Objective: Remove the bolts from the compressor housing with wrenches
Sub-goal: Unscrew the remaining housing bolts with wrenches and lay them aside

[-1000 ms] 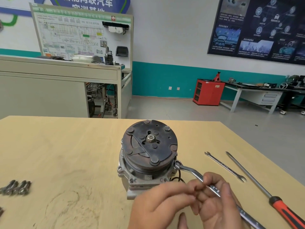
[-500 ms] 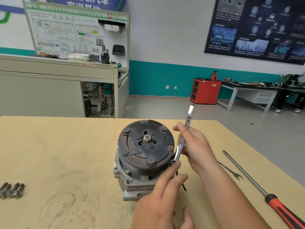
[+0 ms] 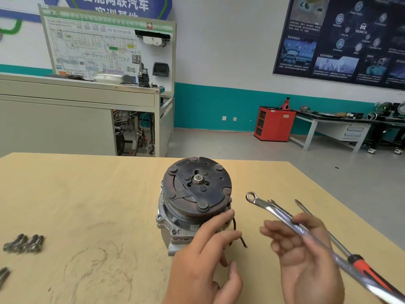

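The compressor point(image 3: 195, 202) stands on the wooden table point(image 3: 87, 194) with its dark clutch plate facing up and toward me. My left hand point(image 3: 206, 266) reaches to its lower right side, fingers fairly straight, the index fingertip touching the housing by the pulley. My right hand point(image 3: 306, 253) is palm up to the right of the compressor and grips a silver combination wrench point(image 3: 282, 216). The wrench's ring end points up and left, in the air, clear of the housing. Several removed bolts point(image 3: 24, 243) lie at the table's left edge.
A second, thinner wrench point(image 3: 271, 202) lies on the table behind the held one, mostly hidden. A long screwdriver with a red handle point(image 3: 361, 266) lies along the right side. Another loose bolt point(image 3: 3, 276) sits at the far left. A black wire point(image 3: 242, 242) trails from the compressor.
The wrench's ring end came off the housing's right side. My right hand swung the wrench up over the compressor, then back down to the right. My left hand stayed by the housing.
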`<state>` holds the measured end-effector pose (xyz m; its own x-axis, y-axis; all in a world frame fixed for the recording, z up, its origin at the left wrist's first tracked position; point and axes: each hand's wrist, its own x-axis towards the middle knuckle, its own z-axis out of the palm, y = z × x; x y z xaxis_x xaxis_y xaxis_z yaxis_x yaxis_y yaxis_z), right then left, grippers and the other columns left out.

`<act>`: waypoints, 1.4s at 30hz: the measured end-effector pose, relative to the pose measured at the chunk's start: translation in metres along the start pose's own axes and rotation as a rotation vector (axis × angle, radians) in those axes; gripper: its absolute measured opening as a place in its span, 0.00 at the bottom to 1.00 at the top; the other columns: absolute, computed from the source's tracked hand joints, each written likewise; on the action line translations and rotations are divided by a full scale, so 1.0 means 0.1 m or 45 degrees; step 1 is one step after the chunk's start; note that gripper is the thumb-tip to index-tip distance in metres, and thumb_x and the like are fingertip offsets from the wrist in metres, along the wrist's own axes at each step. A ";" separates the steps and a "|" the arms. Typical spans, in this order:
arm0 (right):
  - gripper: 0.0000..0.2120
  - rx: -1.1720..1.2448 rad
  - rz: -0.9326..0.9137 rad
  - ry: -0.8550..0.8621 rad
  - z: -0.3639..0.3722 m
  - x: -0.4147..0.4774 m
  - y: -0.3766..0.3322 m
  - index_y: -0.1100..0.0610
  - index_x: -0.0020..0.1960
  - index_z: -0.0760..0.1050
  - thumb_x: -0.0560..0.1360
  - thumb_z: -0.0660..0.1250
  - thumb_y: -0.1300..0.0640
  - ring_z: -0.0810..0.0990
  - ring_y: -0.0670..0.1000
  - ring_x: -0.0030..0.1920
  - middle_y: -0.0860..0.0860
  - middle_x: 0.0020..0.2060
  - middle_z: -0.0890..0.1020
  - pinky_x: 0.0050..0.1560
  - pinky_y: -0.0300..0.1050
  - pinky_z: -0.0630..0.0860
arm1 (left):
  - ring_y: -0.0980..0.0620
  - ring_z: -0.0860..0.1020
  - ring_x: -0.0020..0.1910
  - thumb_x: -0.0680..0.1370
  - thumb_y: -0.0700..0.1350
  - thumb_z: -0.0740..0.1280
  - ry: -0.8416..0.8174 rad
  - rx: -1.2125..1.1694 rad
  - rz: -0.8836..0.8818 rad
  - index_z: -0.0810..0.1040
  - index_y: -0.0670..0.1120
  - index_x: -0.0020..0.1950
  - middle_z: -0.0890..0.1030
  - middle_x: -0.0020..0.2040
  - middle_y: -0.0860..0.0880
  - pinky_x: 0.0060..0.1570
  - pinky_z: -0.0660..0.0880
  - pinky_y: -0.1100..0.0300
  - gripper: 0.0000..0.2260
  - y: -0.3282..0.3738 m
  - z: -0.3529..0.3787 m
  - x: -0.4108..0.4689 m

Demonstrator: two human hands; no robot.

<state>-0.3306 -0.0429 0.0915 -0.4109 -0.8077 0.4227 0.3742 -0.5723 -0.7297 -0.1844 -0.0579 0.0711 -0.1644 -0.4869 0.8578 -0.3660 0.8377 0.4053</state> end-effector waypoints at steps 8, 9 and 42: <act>0.10 -0.177 0.136 -0.063 0.10 -0.32 0.15 0.63 0.44 0.64 0.64 0.56 0.59 0.85 0.58 0.39 0.61 0.38 0.85 0.27 0.34 0.72 | 0.64 0.72 0.27 0.65 0.46 0.64 -0.083 0.117 -0.104 0.72 0.57 0.65 0.75 0.36 0.61 0.34 0.69 0.78 0.27 -0.07 -0.01 -0.27; 0.09 -0.190 0.136 -0.053 0.13 -0.31 0.14 0.62 0.44 0.64 0.65 0.57 0.60 0.85 0.58 0.39 0.61 0.37 0.85 0.28 0.34 0.72 | 0.64 0.73 0.31 0.65 0.46 0.64 -0.039 0.160 -0.055 0.72 0.56 0.64 0.74 0.37 0.60 0.37 0.70 0.77 0.27 -0.08 0.00 -0.27; 0.16 0.188 0.471 -0.256 0.20 0.53 -0.12 0.54 0.30 0.77 0.70 0.62 0.46 0.67 0.45 0.21 0.48 0.20 0.69 0.23 0.35 0.68 | 0.48 0.66 0.71 0.60 0.55 0.70 0.158 -0.017 -0.470 0.48 0.53 0.76 0.59 0.72 0.52 0.67 0.68 0.43 0.49 -0.65 -0.30 0.03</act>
<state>-0.3399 -0.0819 0.1335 -0.0628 -0.9652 0.2539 0.5864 -0.2415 -0.7731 -0.1332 -0.1057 0.0567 0.0883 -0.7235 0.6847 -0.3675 0.6152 0.6974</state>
